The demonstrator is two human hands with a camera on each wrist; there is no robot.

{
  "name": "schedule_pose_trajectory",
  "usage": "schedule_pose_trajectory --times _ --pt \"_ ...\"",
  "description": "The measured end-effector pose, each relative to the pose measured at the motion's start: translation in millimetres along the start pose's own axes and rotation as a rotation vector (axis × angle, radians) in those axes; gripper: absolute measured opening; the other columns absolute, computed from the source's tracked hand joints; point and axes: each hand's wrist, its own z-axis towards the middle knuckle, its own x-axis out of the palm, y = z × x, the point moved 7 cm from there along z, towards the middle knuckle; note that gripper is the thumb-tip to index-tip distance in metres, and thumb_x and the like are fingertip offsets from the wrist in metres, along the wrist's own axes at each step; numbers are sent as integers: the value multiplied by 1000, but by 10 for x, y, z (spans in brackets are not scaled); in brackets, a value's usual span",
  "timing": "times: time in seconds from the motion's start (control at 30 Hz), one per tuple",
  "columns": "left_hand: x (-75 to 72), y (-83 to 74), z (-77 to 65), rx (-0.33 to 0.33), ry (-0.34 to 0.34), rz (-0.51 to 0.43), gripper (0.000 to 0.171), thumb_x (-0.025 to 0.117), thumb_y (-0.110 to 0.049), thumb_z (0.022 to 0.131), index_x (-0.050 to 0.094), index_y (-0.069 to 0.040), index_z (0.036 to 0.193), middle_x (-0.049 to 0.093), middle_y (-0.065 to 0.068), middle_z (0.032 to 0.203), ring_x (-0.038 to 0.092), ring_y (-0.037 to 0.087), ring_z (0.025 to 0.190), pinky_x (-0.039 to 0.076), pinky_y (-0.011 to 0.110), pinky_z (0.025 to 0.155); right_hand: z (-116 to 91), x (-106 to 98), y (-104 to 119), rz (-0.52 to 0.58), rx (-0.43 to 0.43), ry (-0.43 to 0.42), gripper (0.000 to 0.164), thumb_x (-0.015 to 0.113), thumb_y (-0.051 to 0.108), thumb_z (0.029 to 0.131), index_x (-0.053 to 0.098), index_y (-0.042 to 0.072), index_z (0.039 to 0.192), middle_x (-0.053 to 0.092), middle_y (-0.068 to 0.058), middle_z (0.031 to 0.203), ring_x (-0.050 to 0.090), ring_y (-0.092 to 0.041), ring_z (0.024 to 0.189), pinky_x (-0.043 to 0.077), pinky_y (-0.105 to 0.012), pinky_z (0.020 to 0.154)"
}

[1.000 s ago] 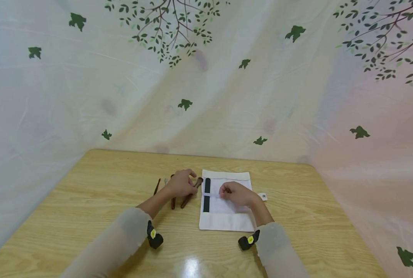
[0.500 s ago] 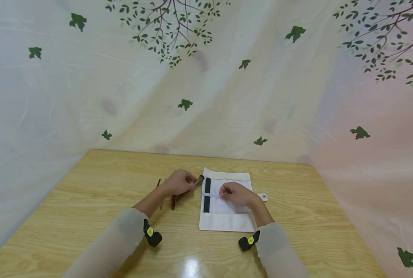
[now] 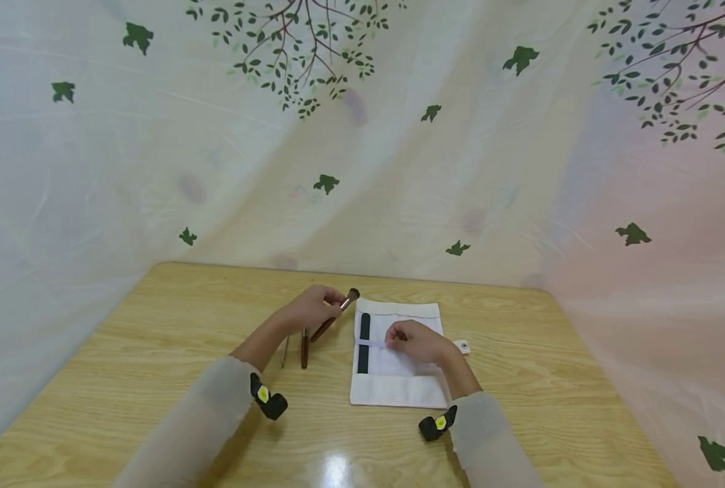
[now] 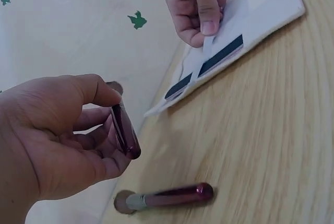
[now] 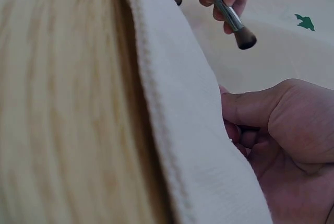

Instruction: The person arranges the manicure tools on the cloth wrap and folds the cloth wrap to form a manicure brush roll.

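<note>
A makeup brush [image 3: 324, 329] with a dark red handle is held in my left hand [image 3: 312, 309], pinched between thumb and fingers. Its bristle end points up and right, near the far left corner of a white fabric brush roll [image 3: 393, 391]. The roll lies unfolded. My right hand [image 3: 420, 341] rests over it, pinching a narrow white elastic band [image 4: 206, 50] between thumb and fingertip and drawing it taut. Under the band's left end sits a flat black strip [image 3: 364, 327]. In the right wrist view, the brush's silver ferrule and dark bristles [image 5: 245, 38] show beyond the roll's edge.
Another makeup brush [image 4: 177, 196] with a dark red handle lies on the wooden table [image 3: 155, 379] left of the roll. Beside it is a thin tool [image 3: 285, 354], partly behind my left arm. A snap tab [image 3: 462, 346] sticks out from the roll's right side.
My left hand has taken hold of the makeup brush and carried it up and away from the body, turning it slightly. The right hand keeps its place on the elastic band.
</note>
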Motion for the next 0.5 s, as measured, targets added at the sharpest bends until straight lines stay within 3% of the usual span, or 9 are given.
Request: schedule_pose_trajectory --times 0.17,0.3,0.5 --pt "36 -39 88 0 -28 -112 34 58 -11 103 62 2 134 65 18 122 63 23 102 54 38 89 -3 -6 -1 -7 3 -1 13 56 0 101 65 5 94 59 2 85 51 -14 80 42 -28 75" --pt "101 -40 183 -10 -61 -275 37 58 -8 104 58 4 139 61 23 131 63 29 115 55 40 95 -5 -7 1 -5 -4 -2 13 57 1 102 66 5 94 59 2 85 51 -14 80 42 -28 75" --pt "194 -69 292 -20 -102 -466 47 62 -4 101 51 -2 147 59 26 131 62 38 118 57 39 91 6 -5 -17 -2 -1 2 14 56 -1 101 66 6 94 60 2 85 52 -14 81 42 -29 76"
